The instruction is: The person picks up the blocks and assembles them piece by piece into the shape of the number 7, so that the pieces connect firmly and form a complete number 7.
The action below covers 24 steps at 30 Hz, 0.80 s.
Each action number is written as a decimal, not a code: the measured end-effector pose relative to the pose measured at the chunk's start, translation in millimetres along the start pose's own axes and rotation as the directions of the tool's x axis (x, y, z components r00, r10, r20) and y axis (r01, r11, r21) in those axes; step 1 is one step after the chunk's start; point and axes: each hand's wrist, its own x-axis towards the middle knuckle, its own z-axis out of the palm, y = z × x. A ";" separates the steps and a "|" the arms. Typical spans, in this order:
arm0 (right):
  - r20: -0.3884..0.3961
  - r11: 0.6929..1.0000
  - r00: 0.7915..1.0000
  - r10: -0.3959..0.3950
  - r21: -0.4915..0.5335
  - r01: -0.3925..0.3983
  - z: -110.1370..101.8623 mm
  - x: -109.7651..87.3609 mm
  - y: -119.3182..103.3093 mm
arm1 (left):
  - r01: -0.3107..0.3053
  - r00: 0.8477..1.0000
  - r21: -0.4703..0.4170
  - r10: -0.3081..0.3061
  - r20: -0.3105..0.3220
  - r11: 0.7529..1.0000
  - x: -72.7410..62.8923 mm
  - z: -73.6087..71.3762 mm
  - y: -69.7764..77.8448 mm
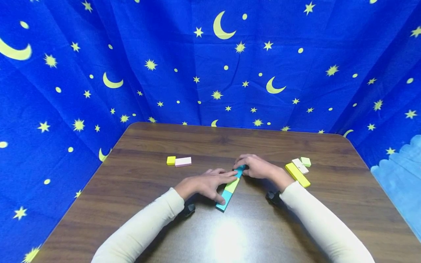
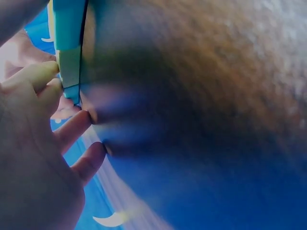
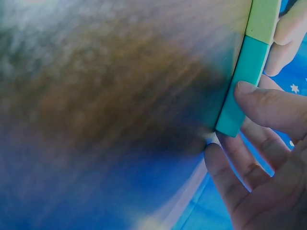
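A straight row of flat blocks lies on the table between the hands: a near blue block [image 1: 227,196], a yellow-green block [image 1: 232,186] and a far blue block [image 1: 240,170]. My left hand [image 1: 205,183] spreads along the row, its thumb on the near blue block and its straight fingertips over the row's farther part. At the far end my right hand [image 1: 257,167] pinches the far blue block. In the right wrist view, the thumb [image 3: 254,98] presses one long face of that block, with other fingers behind it and past its end.
Left of the row, a small yellow block [image 1: 171,160] touches a pale pink block [image 1: 183,162]. Beyond the right wrist lie a long yellow block [image 1: 297,175], a whitish block [image 1: 300,166] and a small pale green block [image 1: 306,162]. A blue curtain [image 1: 184,44] hangs behind the wooden table [image 1: 138,175].
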 end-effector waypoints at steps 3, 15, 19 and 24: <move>-0.002 1.000 1.000 -0.002 -0.001 0.002 0.1 0.1 -0.6 | -0.008 1.000 0.007 0.008 -0.006 1.000 -0.3 -0.4 -0.3; 0.000 1.000 1.000 -0.008 0.001 0.008 1.2 -1.7 -1.4 | -0.017 1.000 0.005 0.017 0.002 1.000 -1.1 -0.8 0.0; -0.010 1.000 1.000 -0.009 0.005 0.009 1.3 -2.1 -0.9 | -0.005 1.000 -0.008 0.005 0.006 1.000 -0.3 -0.8 0.5; -0.011 1.000 1.000 -0.007 -0.005 0.007 2.1 -2.1 -0.3 | 0.006 1.000 -0.018 -0.005 0.018 1.000 0.3 -0.2 0.4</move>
